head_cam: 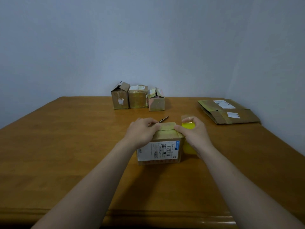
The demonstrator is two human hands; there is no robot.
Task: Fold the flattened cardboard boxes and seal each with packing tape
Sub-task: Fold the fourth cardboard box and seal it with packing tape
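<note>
Obstacles: three standing boxes (137, 97), far centre; flattened cardboard (229, 111), far right; slim tool (163, 119), tape roll (188, 125) beside centre box (160, 147). Passage: open tabletop (66, 146), left.

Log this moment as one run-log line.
stage: sealing top flaps | left hand: holds box top | right hand: holds yellow tape roll beside box | folded boxes at back | flattened boxes at right
</note>
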